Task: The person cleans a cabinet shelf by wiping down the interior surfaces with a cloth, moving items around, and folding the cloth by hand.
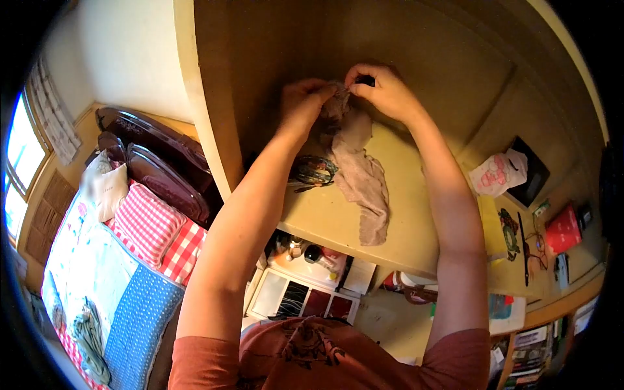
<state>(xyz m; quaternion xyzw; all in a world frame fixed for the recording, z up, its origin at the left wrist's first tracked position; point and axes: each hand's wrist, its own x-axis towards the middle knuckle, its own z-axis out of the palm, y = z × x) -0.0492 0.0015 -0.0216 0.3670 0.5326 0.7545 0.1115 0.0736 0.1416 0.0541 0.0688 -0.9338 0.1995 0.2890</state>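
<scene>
While both arms stretch forward over the yellow tabletop (325, 221), the left hand (302, 104) and the right hand (383, 88) meet at the top end of a thin beige stocking (361, 172). The left hand is closed on the bunched fabric, its fingers curled in and pinching the gathered edge. The right hand is closed on the same bunched end from the other side, thumb and fingers pressed together just beside the left hand's fingertips. Between the two hands the fabric is crumpled into a small wad; below them the stocking hangs and trails down across the tabletop, its lower end lying flat near the front edge.

Just left of the stocking, a small round patterned pouch (313, 170) lies on the tabletop, close to the left forearm. Well to the right, a white plastic bag with pink print (495, 172) rests against a dark flat tablet (533, 172), and farther right lies a red booklet (563, 229). Below the front edge of the tabletop stands a white box with bottles (305, 257). At far left is a bed with a red-and-white checked pillow (148, 221) and a blue dotted blanket (140, 318).
</scene>
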